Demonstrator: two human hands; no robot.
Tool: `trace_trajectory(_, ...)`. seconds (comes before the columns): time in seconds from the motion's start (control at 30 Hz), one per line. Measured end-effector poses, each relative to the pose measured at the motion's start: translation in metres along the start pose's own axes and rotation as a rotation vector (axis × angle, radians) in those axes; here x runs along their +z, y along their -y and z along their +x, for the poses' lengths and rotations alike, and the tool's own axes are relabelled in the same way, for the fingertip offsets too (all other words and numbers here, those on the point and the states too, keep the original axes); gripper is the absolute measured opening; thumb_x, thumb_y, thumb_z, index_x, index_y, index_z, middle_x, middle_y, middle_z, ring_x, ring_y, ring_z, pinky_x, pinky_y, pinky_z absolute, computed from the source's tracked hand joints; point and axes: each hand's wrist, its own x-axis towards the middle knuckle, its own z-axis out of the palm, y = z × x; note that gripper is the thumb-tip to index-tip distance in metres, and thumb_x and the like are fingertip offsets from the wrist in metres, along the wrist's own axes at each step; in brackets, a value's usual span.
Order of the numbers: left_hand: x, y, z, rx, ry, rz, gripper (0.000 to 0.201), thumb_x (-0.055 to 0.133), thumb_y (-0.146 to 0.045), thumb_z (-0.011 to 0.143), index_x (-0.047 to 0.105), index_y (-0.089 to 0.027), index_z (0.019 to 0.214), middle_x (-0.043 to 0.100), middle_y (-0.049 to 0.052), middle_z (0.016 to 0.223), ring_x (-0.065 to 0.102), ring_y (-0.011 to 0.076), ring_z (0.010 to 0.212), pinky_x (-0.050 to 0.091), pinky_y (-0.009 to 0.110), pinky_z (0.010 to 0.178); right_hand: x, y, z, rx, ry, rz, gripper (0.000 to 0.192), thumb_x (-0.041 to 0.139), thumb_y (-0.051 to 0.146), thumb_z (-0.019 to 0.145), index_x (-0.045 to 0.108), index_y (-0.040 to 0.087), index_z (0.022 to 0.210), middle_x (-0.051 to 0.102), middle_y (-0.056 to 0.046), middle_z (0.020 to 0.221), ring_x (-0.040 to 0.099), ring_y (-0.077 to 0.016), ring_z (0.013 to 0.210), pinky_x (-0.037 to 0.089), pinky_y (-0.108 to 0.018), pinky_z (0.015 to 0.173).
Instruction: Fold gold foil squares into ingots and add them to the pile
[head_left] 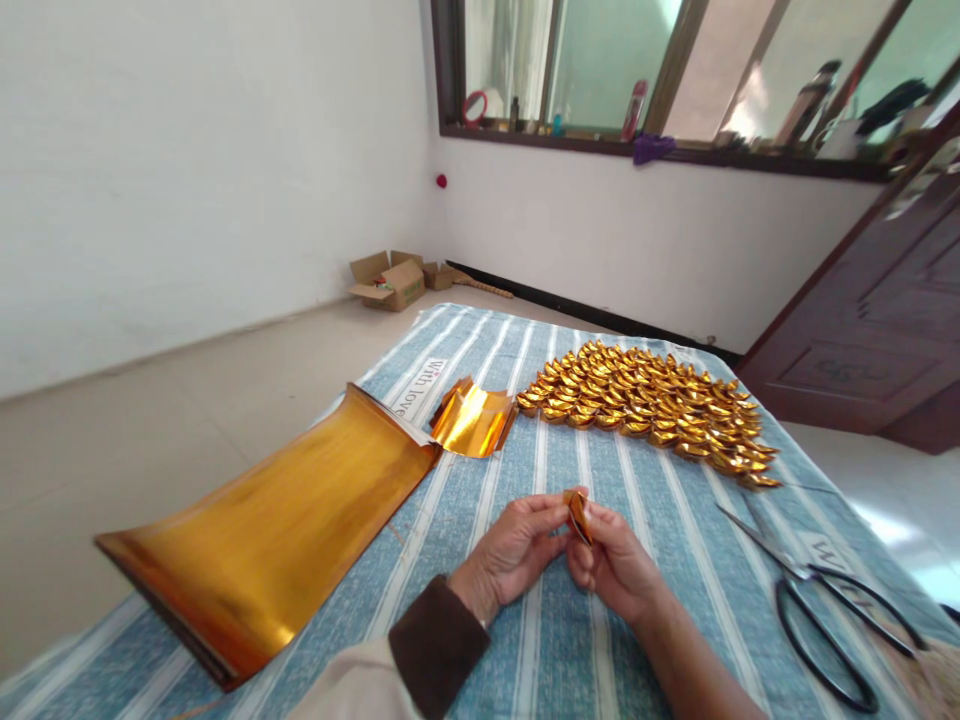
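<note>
A small folded piece of gold foil paper (578,515) is pinched between my left hand (514,553) and my right hand (614,564), just above the blue striped cloth (540,640). Both hands' fingertips meet on it. A big stack of long gold foil sheets (270,535) lies to the left of my hands. A smaller curled pile of cut gold squares (472,418) sits beyond it. Many folded gold ingot shapes (652,400) are laid out in rows at the far right of the cloth.
Black scissors (821,590) lie open on the cloth to the right of my hands. Open cardboard boxes (390,280) stand on the floor by the far wall. A dark wooden door (877,330) is at the right, below a cluttered windowsill (660,140).
</note>
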Motion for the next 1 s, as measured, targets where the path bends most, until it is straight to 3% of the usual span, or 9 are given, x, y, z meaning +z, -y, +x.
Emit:
trace_trajectory(0.13, 0.0006, 0.0010, 0.0001, -0.026, 0.047, -0.020, 0.030, 0.083, -0.029, 0.067, 0.074, -0.011, 0.089, 0.070, 0.010, 0.092, 0.064, 0.0180, 0.077, 0.048, 0.032, 0.081, 0.0008, -0.0024, -0.0002, -0.012, -0.007, 0.063, 0.032, 0.076, 0.042, 0.076, 0.055, 0.017, 0.077, 0.047, 0.010, 0.039, 0.039, -0.0051, 0.028, 0.029, -0.013, 0.030)
trace_trajectory(0.37, -0.0015, 0.0004, 0.0006, -0.004, 0.079, 0.009, 0.024, 0.083, -0.029, 0.068, 0.075, -0.010, 0.080, 0.068, 0.015, 0.111, 0.063, 0.0222, 0.095, 0.046, 0.032, 0.089, 0.0015, -0.0045, 0.0005, -0.028, 0.011, 0.120, 0.031, 0.076, 0.037, 0.076, 0.051, 0.019, 0.074, 0.042, 0.011, 0.040, 0.032, -0.0032, 0.029, 0.026, -0.012, 0.030)
trace_trajectory(0.6, 0.0019, -0.0040, -0.0026, -0.046, 0.144, 0.008, 0.024, 0.082, -0.029, 0.068, 0.074, -0.010, 0.079, 0.068, 0.015, 0.111, 0.063, 0.0259, 0.103, 0.043, 0.035, 0.096, 0.0007, -0.0075, 0.0013, -0.018, 0.059, 0.160, 0.033, 0.077, 0.035, 0.074, 0.048, 0.020, 0.070, 0.040, 0.012, 0.039, 0.031, -0.0030, 0.028, 0.025, -0.012, 0.029)
trace_trajectory(0.8, 0.0002, 0.0014, -0.0006, -0.037, 0.081, -0.018, 0.041, 0.080, -0.027, 0.071, 0.071, -0.010, 0.107, 0.072, 0.012, 0.094, 0.066, 0.0204, 0.082, 0.048, 0.032, 0.083, 0.0020, -0.0089, 0.0020, -0.030, 0.016, 0.141, 0.033, 0.076, 0.042, 0.075, 0.052, 0.019, 0.074, 0.041, 0.011, 0.039, 0.031, -0.0035, 0.029, 0.026, -0.013, 0.030)
trace_trajectory(1.0, -0.0018, 0.0037, 0.0013, -0.010, 0.036, 0.023, 0.037, 0.078, -0.027, 0.074, 0.071, -0.008, 0.104, 0.071, 0.010, 0.080, 0.066, 0.0179, 0.070, 0.049, 0.030, 0.074, 0.0048, -0.0071, 0.0037, -0.036, -0.033, 0.149, 0.034, 0.076, 0.042, 0.075, 0.052, 0.019, 0.071, 0.043, 0.010, 0.039, 0.032, -0.0039, 0.029, 0.027, -0.013, 0.029)
